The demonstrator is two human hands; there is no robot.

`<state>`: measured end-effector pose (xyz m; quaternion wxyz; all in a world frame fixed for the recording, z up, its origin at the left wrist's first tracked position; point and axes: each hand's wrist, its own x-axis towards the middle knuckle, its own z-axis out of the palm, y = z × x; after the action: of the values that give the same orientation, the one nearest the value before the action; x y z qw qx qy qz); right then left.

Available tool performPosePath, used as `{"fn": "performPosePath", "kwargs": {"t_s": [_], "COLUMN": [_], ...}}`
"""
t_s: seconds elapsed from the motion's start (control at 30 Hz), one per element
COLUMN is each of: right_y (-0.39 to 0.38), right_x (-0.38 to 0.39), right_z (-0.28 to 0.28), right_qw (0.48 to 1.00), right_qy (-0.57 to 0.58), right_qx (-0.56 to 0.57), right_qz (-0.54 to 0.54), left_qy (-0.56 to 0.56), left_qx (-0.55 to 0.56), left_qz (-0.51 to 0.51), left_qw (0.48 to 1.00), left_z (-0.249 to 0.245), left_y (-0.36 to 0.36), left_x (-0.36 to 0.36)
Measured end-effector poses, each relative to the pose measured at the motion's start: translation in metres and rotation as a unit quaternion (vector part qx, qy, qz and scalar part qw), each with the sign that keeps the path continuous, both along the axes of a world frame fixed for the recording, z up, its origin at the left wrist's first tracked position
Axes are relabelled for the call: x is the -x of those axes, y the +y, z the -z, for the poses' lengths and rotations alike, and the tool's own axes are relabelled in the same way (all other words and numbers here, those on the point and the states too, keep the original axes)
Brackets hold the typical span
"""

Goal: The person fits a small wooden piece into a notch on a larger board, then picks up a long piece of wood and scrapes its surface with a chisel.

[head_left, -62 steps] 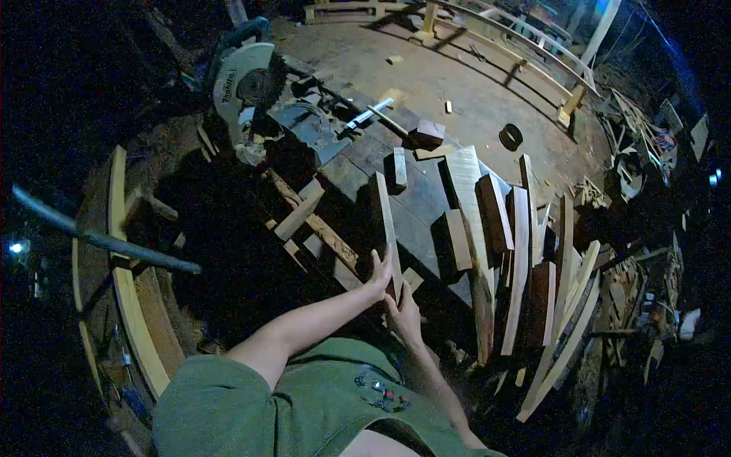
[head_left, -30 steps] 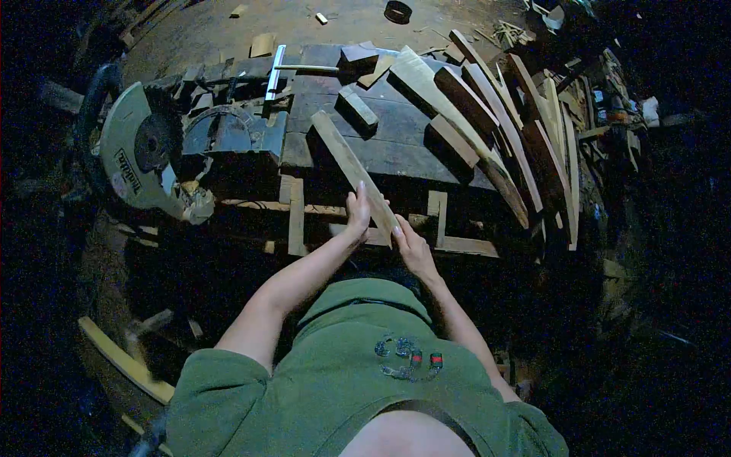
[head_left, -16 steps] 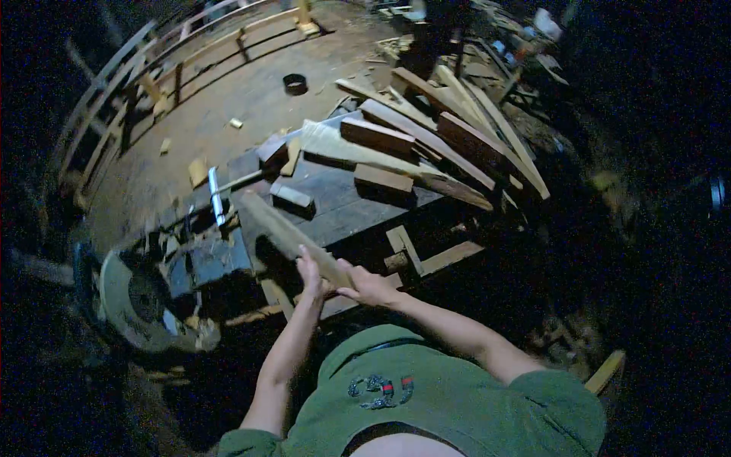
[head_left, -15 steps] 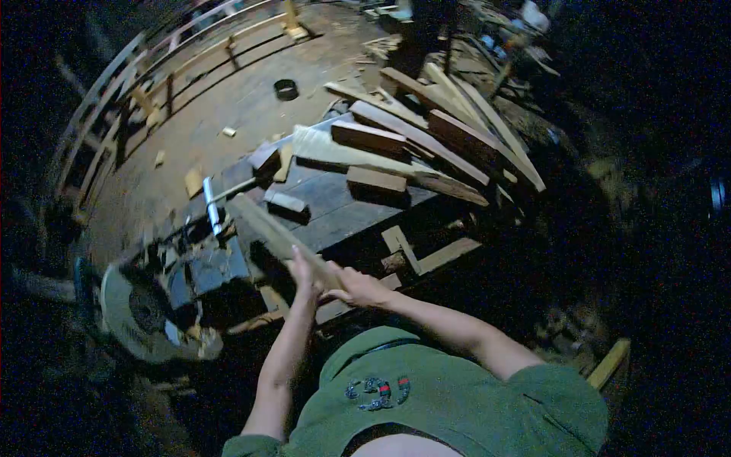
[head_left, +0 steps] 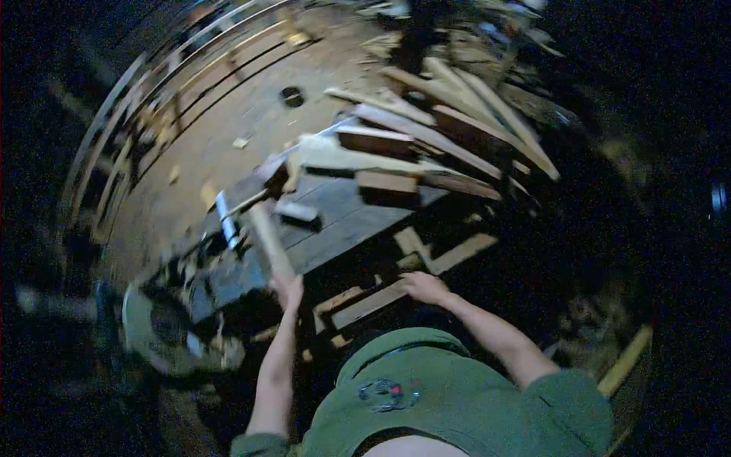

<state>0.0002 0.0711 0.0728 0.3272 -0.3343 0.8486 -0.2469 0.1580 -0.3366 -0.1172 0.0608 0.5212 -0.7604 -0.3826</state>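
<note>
My left hand [head_left: 288, 292] is closed around the lower end of a pale wooden board [head_left: 268, 240], which slants up and away over the bench's left part. Off the board, my right hand [head_left: 426, 289] is by the near side of the bench, its blurred fingers stretched leftward at the end of a flat wood strip [head_left: 371, 306]. Beyond the board's far end lies a hammer [head_left: 227, 221] with a silvery head. A small pale block [head_left: 298, 212] sits just right of the board on the dark bench top [head_left: 335, 221].
Several long, shaped wood pieces [head_left: 358, 158] and a brown block [head_left: 387, 184] cover the bench's far right. A large round wheel [head_left: 145, 324] stands at the left. On the floor behind are a dark ring [head_left: 292, 97] and wooden railings [head_left: 221, 65].
My right hand has let go of the board and moved right to the bench's near side. My left hand keeps the board, which has turned more upright in view.
</note>
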Motion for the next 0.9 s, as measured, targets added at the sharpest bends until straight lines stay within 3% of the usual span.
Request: {"fn": "performPosePath", "kwargs": {"t_s": [0.03, 0.07, 0.1, 0.13, 0.2, 0.27, 0.33, 0.4, 0.47, 0.53, 0.6, 0.67, 0.73, 0.8, 0.9], "right_y": [0.014, 0.032, 0.057, 0.07, 0.098, 0.122, 0.14, 0.142, 0.149, 0.152, 0.155, 0.158, 0.171, 0.179, 0.201], "right_x": [0.003, 0.005, 0.004, 0.004, 0.003, -0.005, -0.012, -0.015, -0.015, -0.017, -0.018, -0.027, -0.037, -0.053, -0.088], "right_z": [-0.018, -0.008, 0.017, 0.02, 0.035, 0.053, 0.067, 0.057, 0.055, 0.046, 0.034, 0.022, 0.008, -0.016, -0.041], "right_qw": [0.998, 0.994, 0.996, 0.994, 0.988, 0.984, 0.984, 0.973, 0.975, 0.976, 0.976, 0.973, 0.968, 0.952, 0.913], "right_qy": [-0.031, -0.019, 0.038, 0.028, 0.024, 0.056, 0.071, 0.028, 0.013, -0.001, 0.003, 0.001, -0.014, -0.006, -0.062], "right_qx": [-0.047, -0.089, -0.026, -0.046, -0.067, -0.058, -0.078, -0.17, -0.176, -0.164, -0.169, -0.176, -0.188, -0.214, -0.261], "right_qz": [0.028, 0.055, 0.07, 0.095, 0.135, 0.157, 0.143, 0.152, 0.132, 0.14, 0.135, 0.147, 0.167, 0.22, 0.309], "left_qy": [0.025, 0.009, 0.048, 0.088, 0.031, 0.051, -0.025, -0.037, 0.07, 0.098, 0.195, 0.154, 0.078, 0.013, -0.112], "left_qx": [0.152, 0.12, 0.13, 0.14, 0.091, 0.094, 0.188, 0.2, 0.197, 0.207, 0.218, 0.3, 0.325, 0.307, 0.39], "left_qz": [0.048, 0.051, 0.039, 0.033, 0.013, 0.01, 0.047, 0.017, -0.005, -0.029, 0.006, 0.03, 0.039, 0.121, 0.212], "left_qw": [0.987, 0.991, 0.99, 0.986, 0.995, 0.994, 0.981, 0.979, 0.978, 0.973, 0.956, 0.941, 0.942, 0.944, 0.889], "left_z": [-0.085, -0.14, -0.139, -0.135, -0.169, -0.148, -0.142, -0.135, -0.129, -0.131, -0.134, -0.129, -0.139, -0.14, -0.169], "left_y": [0.039, 0.057, 0.062, 0.066, 0.082, 0.079, 0.077, 0.075, 0.064, 0.048, 0.015, -0.033, -0.083, -0.132, -0.16], "left_x": [0.015, 0.023, 0.026, 0.028, 0.043, 0.05, 0.06, 0.065, 0.073, 0.083, 0.098, 0.118, 0.143, 0.159, 0.173]}}
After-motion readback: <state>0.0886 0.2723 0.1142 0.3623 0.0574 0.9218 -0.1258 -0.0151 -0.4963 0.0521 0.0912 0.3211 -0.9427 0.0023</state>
